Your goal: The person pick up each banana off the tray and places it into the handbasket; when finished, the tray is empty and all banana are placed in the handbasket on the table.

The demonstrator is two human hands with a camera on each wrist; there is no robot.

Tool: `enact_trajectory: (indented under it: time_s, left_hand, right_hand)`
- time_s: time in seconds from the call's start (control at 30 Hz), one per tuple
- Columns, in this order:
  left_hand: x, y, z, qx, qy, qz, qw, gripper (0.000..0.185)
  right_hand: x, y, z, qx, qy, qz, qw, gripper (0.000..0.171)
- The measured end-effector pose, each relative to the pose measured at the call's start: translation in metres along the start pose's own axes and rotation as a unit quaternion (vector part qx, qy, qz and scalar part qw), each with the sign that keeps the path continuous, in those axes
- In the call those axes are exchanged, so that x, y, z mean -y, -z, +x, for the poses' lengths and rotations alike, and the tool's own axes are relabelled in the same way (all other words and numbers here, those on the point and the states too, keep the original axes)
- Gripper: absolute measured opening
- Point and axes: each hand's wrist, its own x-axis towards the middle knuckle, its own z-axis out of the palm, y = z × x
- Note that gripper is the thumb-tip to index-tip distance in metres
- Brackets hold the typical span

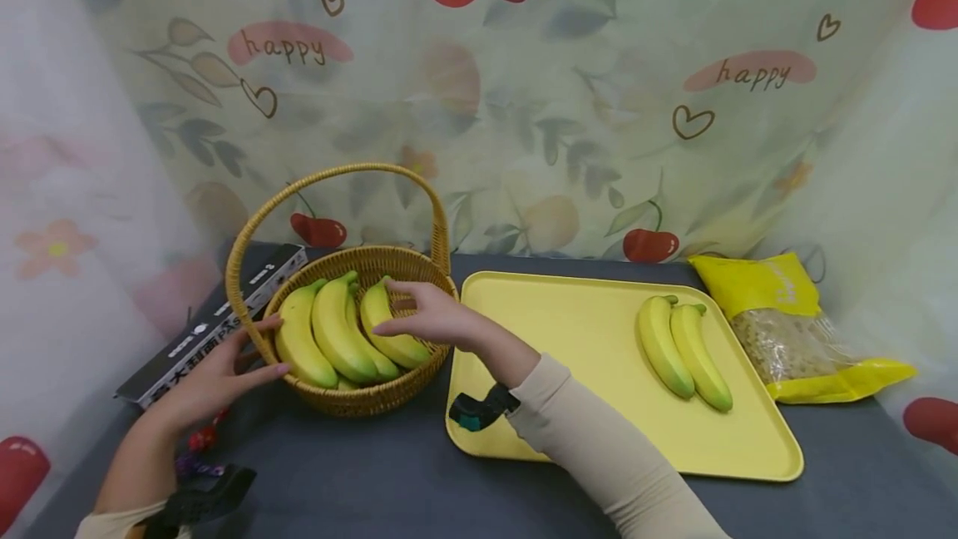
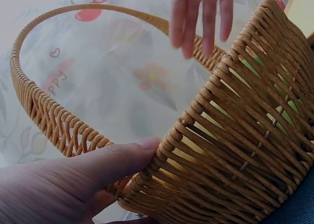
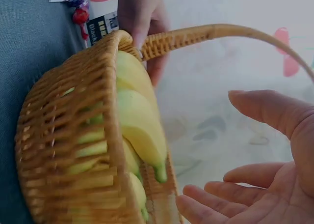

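A wicker basket (image 1: 359, 398) with a tall handle stands on the dark cloth and holds several yellow-green bananas (image 1: 337, 331). My left hand (image 1: 254, 352) rests against the basket's left side at the handle's base, its thumb (image 2: 98, 170) flat on the weave (image 2: 245, 135). My right hand (image 1: 412, 310) hovers over the bananas with its fingers spread and nothing in it. Its bare palm (image 3: 265, 184) faces the bananas (image 3: 137, 111) in the basket (image 3: 64, 135). Two more bananas (image 1: 684, 348) lie on a yellow tray (image 1: 569, 339) to the right.
A yellow bag (image 1: 793, 331) with a clear window lies right of the tray. A long black box (image 1: 209, 323) sits behind and left of the basket. Small wrapped sweets (image 1: 202, 439) lie under my left forearm. A printed curtain closes off the back and sides.
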Motion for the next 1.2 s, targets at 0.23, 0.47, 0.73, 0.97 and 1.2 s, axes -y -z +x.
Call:
enact_trajectory:
  time_s: [0.23,0.47,0.73,0.97,1.2]
  left_hand:
    - [0.0,0.0,-0.001,-0.001,-0.002,0.003,1.0,0.073]
    - [-0.002,0.0,-0.003,-0.001,0.0,0.001,1.0,0.071]
    - [-0.003,0.0,-0.003,-0.002,0.004,0.005,1.0,0.072]
    - [-0.001,0.0,-0.003,0.001,0.002,-0.007,1.0,0.073]
    - [-0.001,0.0,-0.001,0.004,-0.003,-0.013,0.9999,0.073]
  right_hand:
    - [-0.022,0.027,-0.04,-0.022,0.018,0.035,0.999,0.076]
    - [-0.051,0.053,-0.078,-0.065,0.019,0.051,0.996,0.077]
    - [-0.087,0.081,-0.123,-0.119,-0.007,0.027,0.993,0.082]
    - [-0.114,0.105,-0.154,-0.169,-0.038,0.01,0.985,0.08]
    - [-0.133,0.125,-0.177,-0.213,-0.065,0.007,0.975,0.08]
